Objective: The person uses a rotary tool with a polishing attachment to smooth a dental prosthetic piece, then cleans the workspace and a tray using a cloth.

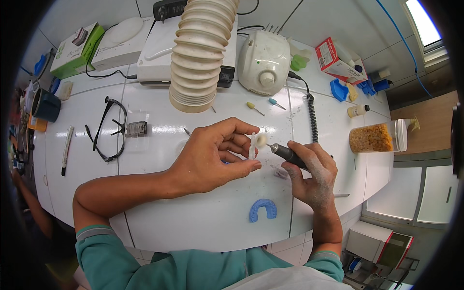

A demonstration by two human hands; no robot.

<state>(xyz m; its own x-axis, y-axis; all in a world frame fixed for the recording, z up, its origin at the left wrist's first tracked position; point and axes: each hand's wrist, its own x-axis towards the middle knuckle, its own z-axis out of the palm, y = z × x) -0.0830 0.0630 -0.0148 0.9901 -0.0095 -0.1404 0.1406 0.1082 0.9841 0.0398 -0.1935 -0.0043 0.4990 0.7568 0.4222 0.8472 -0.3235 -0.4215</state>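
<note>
My left hand [215, 157] is closed on a thin translucent plastic piece [252, 146], pinched upright between fingertips and thumb. My right hand [311, 176], dusted with white powder, grips a dark rotary handpiece [286, 153]. Its pale round polishing wheel [261, 140] sits right beside the piece; whether they touch I cannot tell. A blue horseshoe-shaped dental model [263, 208] lies on the worktop below my hands. Yellow [251, 106] and teal [273, 102] burs lie above them.
A ribbed hose [195, 58] hangs over the white worktop [145, 212], before a control unit [263, 63]. Safety glasses [116, 130] and a pen [66, 150] are at left; a bottle [357, 110] and jar of amber granules [372, 138] at right. Another person's arm [36, 203] shows far left.
</note>
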